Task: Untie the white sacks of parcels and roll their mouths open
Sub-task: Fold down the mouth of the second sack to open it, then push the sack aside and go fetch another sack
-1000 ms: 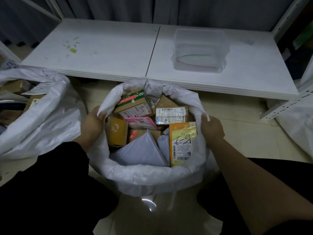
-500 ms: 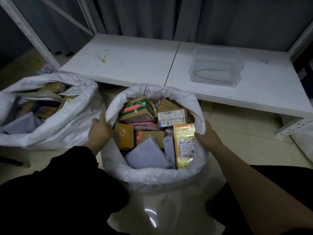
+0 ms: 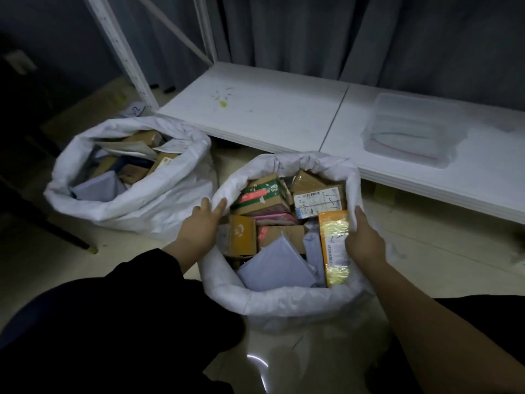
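The near sack [image 3: 284, 302] is parked on the floor [image 3: 431, 251] in front of the low shelf [image 3: 255, 109], its mouth rolled open and parcels [image 3: 318, 197] packed inside. Its right rim is gripped by the right hand [image 3: 365, 240]. The left hand [image 3: 203, 223] fingers [image 3: 220, 206] are laid pretty straight against the left rim. A second sack [image 3: 127, 194] is sat just beside, also opened.
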